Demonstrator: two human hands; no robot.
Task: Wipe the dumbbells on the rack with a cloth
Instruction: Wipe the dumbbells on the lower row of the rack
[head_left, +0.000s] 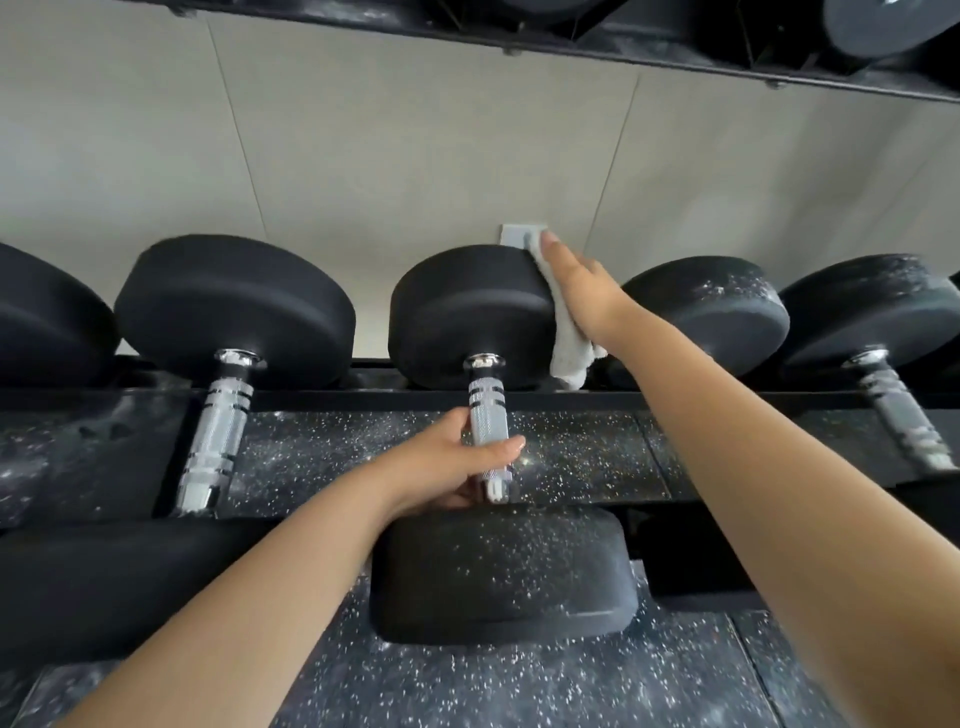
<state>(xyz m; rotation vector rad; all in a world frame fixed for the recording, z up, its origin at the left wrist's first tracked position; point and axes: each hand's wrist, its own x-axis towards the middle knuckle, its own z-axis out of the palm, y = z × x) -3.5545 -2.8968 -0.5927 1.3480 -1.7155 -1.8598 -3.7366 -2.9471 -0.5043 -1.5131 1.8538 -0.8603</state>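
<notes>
A black dumbbell with a knurled chrome handle lies across the rack in the middle of the view. My left hand grips that handle near its front end, just above the near head. My right hand presses a white cloth with straight fingers against the right side of the far head. The cloth hangs down below my palm.
More black dumbbells lie on the same rack: one to the left and two dusty ones to the right. The black rack rail runs across. An upper shelf holds more weights. Speckled floor matting lies below.
</notes>
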